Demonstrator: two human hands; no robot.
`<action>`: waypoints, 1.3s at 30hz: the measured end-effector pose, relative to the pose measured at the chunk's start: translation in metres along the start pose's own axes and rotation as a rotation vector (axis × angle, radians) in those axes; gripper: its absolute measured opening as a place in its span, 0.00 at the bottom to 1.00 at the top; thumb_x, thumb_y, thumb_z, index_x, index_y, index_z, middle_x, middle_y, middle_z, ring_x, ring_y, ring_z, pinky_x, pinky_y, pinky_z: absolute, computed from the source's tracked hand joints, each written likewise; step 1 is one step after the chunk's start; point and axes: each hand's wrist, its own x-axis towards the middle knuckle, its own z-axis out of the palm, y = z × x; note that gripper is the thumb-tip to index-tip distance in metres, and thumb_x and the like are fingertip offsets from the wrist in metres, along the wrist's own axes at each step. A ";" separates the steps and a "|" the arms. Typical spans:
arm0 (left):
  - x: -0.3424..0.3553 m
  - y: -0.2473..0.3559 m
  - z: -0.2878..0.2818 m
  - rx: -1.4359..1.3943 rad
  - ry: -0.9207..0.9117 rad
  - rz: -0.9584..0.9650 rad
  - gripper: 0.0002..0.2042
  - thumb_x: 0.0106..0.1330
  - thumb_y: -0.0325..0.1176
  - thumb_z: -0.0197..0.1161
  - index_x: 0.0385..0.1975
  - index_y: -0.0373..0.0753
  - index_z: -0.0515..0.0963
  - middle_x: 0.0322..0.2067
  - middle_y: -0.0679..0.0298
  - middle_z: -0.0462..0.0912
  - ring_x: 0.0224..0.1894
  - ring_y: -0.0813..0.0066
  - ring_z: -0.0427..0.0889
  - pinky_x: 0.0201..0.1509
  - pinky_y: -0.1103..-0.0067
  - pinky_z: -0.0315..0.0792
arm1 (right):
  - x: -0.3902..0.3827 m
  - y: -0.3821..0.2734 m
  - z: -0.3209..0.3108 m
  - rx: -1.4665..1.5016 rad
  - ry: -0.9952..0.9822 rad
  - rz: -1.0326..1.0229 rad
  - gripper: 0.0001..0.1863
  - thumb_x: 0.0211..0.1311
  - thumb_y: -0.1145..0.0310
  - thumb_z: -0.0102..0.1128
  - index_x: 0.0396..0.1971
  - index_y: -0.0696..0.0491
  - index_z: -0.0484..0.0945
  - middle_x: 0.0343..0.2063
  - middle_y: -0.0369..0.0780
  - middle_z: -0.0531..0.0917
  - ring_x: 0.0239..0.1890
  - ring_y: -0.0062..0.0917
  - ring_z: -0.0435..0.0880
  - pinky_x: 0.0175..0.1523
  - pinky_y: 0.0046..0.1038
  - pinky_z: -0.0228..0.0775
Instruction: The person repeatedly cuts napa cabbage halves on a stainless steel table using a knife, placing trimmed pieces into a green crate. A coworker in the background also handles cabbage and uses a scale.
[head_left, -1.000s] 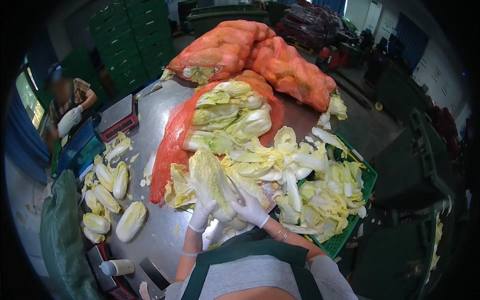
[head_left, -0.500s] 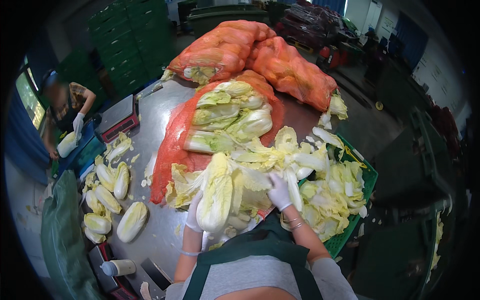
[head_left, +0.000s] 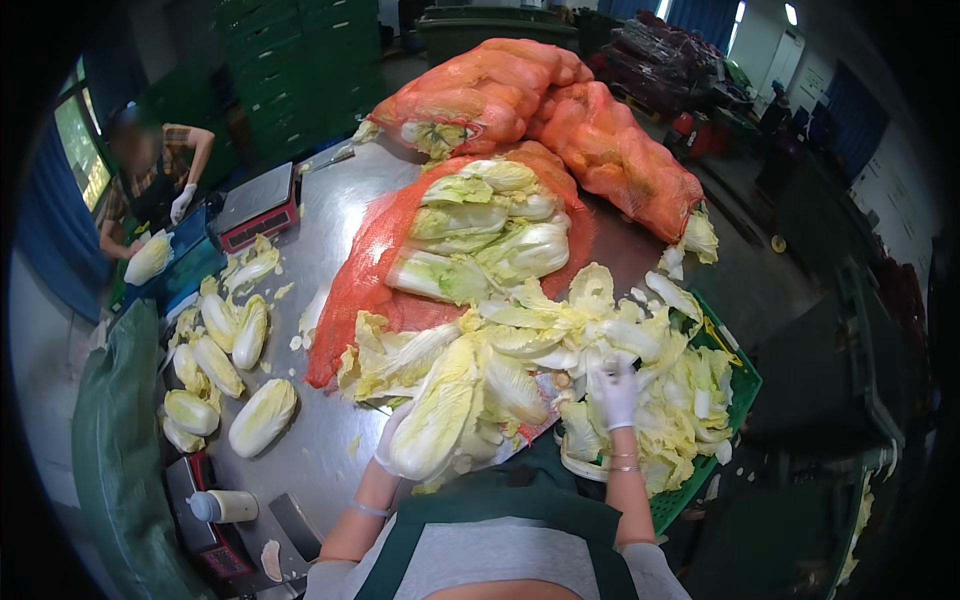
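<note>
My left hand (head_left: 391,440), in a white glove, grips a pale napa cabbage (head_left: 440,410) from its left side, with the thick base toward me. My right hand (head_left: 617,393), also gloved, is over a heap of loose cabbage leaves (head_left: 660,400) on the right, apart from the cabbage. Its fingers blend with the pale leaves, so their grip is unclear. Outer leaves (head_left: 400,355) spread around the cabbage on the metal table (head_left: 330,215). Just beyond lies an open orange mesh sack (head_left: 350,310) with several whole cabbages (head_left: 480,225) inside.
Two full mesh sacks (head_left: 480,85) lie at the back. A green crate (head_left: 745,385) stands at right under leaves. Trimmed cabbages (head_left: 262,416), a scale (head_left: 255,205) and a bottle (head_left: 224,506) are at left. A co-worker (head_left: 150,185) at far left has a cabbage.
My right hand has moved right, away from the cabbage and over the leaf heap. The cabbage stays in my left hand, tilted a little more. The view has shifted slightly.
</note>
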 end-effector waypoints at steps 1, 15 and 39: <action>0.002 -0.005 0.013 0.065 0.042 -0.040 0.26 0.64 0.45 0.46 0.57 0.34 0.63 0.53 0.52 0.71 0.52 0.61 0.73 0.58 0.70 0.66 | -0.011 -0.029 0.019 0.240 -0.156 0.026 0.25 0.46 0.64 0.64 0.47 0.55 0.73 0.32 0.41 0.80 0.26 0.24 0.74 0.34 0.24 0.66; -0.068 0.061 0.012 0.351 0.032 0.325 0.22 0.66 0.37 0.48 0.57 0.32 0.62 0.54 0.55 0.70 0.55 0.67 0.70 0.62 0.76 0.61 | 0.047 0.021 -0.011 1.118 0.037 0.435 0.05 0.58 0.68 0.55 0.30 0.53 0.73 0.20 0.32 0.75 0.16 0.15 0.70 0.18 0.16 0.62; 0.216 0.186 0.003 2.940 0.326 0.506 0.41 0.46 0.48 0.67 0.60 0.40 0.56 0.60 0.59 0.59 0.63 0.59 0.57 0.59 0.57 0.58 | 0.020 -0.031 0.049 0.813 -0.442 0.549 0.16 0.60 0.67 0.53 0.45 0.59 0.71 0.26 0.40 0.80 0.16 0.17 0.72 0.21 0.20 0.68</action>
